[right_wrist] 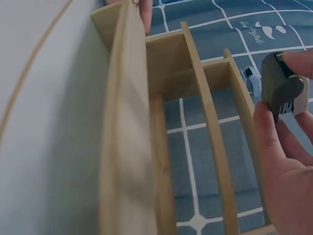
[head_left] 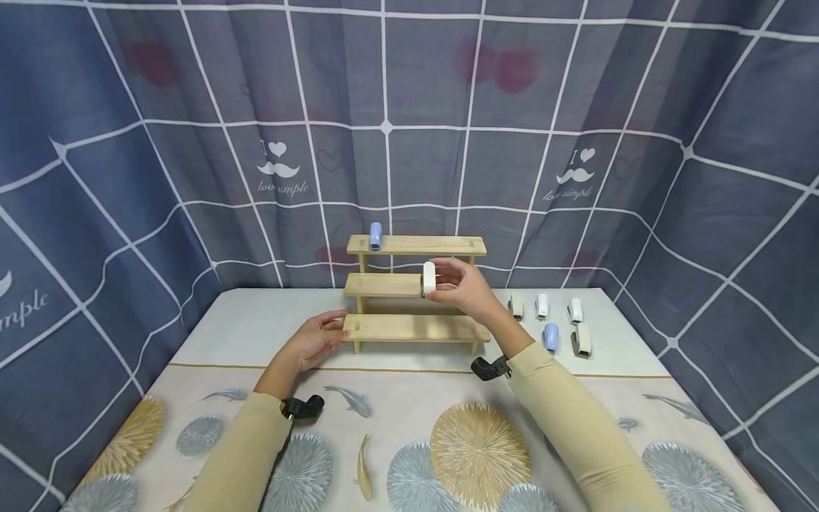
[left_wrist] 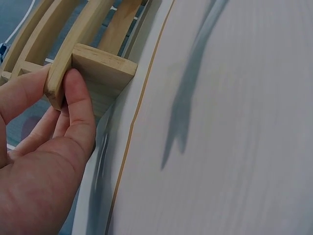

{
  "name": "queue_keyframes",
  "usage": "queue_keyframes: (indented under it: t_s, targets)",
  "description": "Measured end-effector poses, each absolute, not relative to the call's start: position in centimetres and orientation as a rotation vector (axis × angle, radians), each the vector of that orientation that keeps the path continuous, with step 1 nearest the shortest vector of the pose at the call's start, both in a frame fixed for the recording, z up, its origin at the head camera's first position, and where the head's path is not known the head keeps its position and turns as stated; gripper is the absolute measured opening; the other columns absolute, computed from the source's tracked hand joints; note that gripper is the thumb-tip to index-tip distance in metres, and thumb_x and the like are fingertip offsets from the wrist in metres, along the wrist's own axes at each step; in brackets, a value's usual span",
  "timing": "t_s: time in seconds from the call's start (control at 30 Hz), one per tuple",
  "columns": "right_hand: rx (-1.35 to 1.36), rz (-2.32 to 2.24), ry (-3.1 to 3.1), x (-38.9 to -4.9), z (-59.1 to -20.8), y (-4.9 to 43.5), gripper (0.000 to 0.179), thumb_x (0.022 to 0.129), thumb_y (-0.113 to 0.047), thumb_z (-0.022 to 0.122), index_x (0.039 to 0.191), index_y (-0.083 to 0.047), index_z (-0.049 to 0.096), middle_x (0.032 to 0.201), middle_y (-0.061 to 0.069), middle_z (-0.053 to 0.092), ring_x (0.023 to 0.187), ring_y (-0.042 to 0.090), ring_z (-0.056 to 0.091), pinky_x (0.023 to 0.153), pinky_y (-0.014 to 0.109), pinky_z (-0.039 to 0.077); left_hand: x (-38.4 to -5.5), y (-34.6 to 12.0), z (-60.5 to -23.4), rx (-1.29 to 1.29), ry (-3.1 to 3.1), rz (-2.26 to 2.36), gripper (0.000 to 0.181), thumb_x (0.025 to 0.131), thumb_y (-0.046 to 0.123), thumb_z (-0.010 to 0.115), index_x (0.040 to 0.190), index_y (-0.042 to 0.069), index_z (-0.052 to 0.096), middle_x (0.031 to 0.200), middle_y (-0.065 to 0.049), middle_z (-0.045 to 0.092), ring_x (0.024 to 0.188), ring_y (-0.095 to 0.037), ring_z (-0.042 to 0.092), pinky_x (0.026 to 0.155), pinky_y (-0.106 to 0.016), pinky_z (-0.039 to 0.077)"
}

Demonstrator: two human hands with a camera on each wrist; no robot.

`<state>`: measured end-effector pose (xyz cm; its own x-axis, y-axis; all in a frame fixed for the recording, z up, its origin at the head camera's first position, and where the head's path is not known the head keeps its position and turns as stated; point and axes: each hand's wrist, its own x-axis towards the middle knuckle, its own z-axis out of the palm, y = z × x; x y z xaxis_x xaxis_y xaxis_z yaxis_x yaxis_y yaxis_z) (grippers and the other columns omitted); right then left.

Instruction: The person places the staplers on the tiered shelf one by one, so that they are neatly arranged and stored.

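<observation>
Sleeves [head_left: 239, 455], tan, two: cut off by the lower edge of the head view. Patterned cloth [head_left: 358, 384], partly covered by both forearms. Left hand [head_left: 313, 343]: thumb and fingers pinched on the left end of the lowest board of a wooden rack [head_left: 409, 328] with three steps; the hand is cropped in its own wrist view. Loose staplers [head_left: 582, 340], five, in cream, white and blue: set right of the rack, one cream piece partly hidden by the right arm. Right hand [head_left: 467, 288]: clamped on a white stapler [head_left: 429, 279], which is gripped at the fingertips, left of the palm, before the middle board — contact with that board cannot be made out. The right end of that board is masked by the hand. Blue stapler [head_left: 376, 235]: placed at the left of the top board. Checked curtain [head_left: 435, 163] — lowest part screened by the rack.
</observation>
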<state>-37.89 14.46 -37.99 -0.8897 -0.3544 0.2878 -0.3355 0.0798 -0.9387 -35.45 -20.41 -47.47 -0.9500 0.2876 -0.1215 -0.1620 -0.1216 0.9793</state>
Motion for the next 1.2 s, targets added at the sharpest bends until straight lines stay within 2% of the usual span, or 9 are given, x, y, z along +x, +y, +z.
queue_keyframes:
  t_s: [0.27, 0.57, 0.73, 0.93, 1.07, 1.2]
  targets:
    - [-0.734, -2.016, 2.293, -39.6, -36.3, 12.9, 0.071, 0.076, 0.010, 0.082, 0.141, -0.002, 0.057, 0.135, 0.024, 0.062, 0.111, 0.022, 0.067, 0.093, 0.029, 0.061, -35.4, -20.4, -47.4, 0.145, 1.834, 2.157, 0.071, 0.095, -0.011, 0.060, 0.157, -0.009, 0.026, 0.110, 0.000, 0.066, 0.097, -0.009, 0.070, 0.088, -0.022, 0.060]
    - [-0.722, -2.015, 2.296, -41.9, -34.5, 11.8, 0.067, 0.080, 0.009, 0.080, 0.141, -0.002, 0.057, 0.136, 0.025, 0.062, 0.119, 0.034, 0.065, 0.090, 0.028, 0.061, -35.5, -20.5, -47.4, 0.124, 1.834, 2.161, 0.068, 0.095, -0.013, 0.059, 0.157, -0.008, 0.029, 0.108, 0.002, 0.067, 0.095, -0.009, 0.070, 0.086, -0.021, 0.061]
    - [-0.721, -1.970, 2.344, -43.0, -33.8, 11.3, 0.068, 0.080, 0.005, 0.082, 0.142, -0.005, 0.058, 0.136, 0.021, 0.064, 0.122, 0.031, 0.065, 0.094, 0.031, 0.060, -35.4, -20.4, -47.3, 0.131, 1.849, 2.144, 0.068, 0.095, -0.012, 0.059, 0.156, -0.008, 0.029, 0.110, 0.001, 0.067, 0.096, -0.009, 0.070, 0.087, -0.022, 0.061]
    - [-0.718, -1.953, 2.348, -44.1, -33.3, 11.0, 0.069, 0.079, 0.002, 0.084, 0.142, -0.008, 0.058, 0.139, 0.017, 0.063, 0.127, 0.030, 0.062, 0.102, 0.040, 0.057, -35.4, -20.4, -47.3, 0.137, 1.843, 2.148, 0.070, 0.095, -0.012, 0.059, 0.157, -0.009, 0.027, 0.112, 0.000, 0.066, 0.097, -0.010, 0.070, 0.087, -0.022, 0.061]
    - [-0.690, -1.923, 2.413, -44.9, -32.9, 11.3, 0.067, 0.079, -0.001, 0.085, 0.141, -0.011, 0.060, 0.136, 0.015, 0.065, 0.127, 0.027, 0.062, 0.103, 0.039, 0.056, -35.5, -20.4, -47.3, 0.139, 1.837, 2.146, 0.071, 0.095, -0.012, 0.060, 0.157, -0.009, 0.026, 0.113, -0.001, 0.067, 0.097, -0.010, 0.070, 0.089, -0.023, 0.061]
    - [-0.679, -1.903, 2.447, -45.7, -32.7, 11.4, 0.065, 0.080, -0.001, 0.085, 0.140, -0.007, 0.061, 0.133, 0.018, 0.067, 0.123, 0.028, 0.065, 0.102, 0.037, 0.056, -35.5, -20.4, -47.2, 0.126, 1.852, 2.136, 0.069, 0.095, -0.012, 0.059, 0.157, -0.008, 0.028, 0.115, -0.003, 0.066, 0.098, -0.011, 0.069, 0.091, -0.026, 0.061]
